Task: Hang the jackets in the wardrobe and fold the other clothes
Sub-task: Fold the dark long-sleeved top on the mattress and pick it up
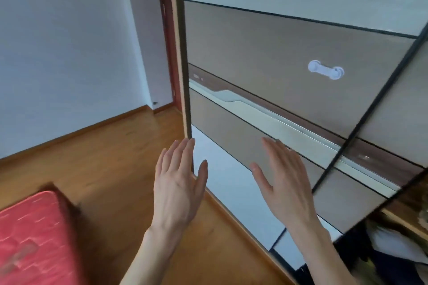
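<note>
Seen from head height, looking down along a wardrobe [289, 58] with sliding panels in brown and pale grey, split by thin dark lines. Left hand [178, 183] raised, fingers straight and close together, tips at the wardrobe's front corner edge; contact cannot be told for sure. Right hand [286, 183] raised just beside it, fingers straight and slightly spread, over a brown sliding door panel [234, 127], nothing held in either hand. A long pale recessed handle strip [266, 114] running diagonally across the panel above the right hand. Higher up, a small white child-safety latch [326, 70] stuck on the brown panel. At far right, an open gap in the wardrobe showing dark and light clothes [398, 250], blurred, type not clear. Left of the wardrobe, a dark red door frame [167, 37] and a white wall [64, 48]. Below, wooden floor [99, 162]. At bottom left, the corner of a red quilted mattress [34, 236].
</note>
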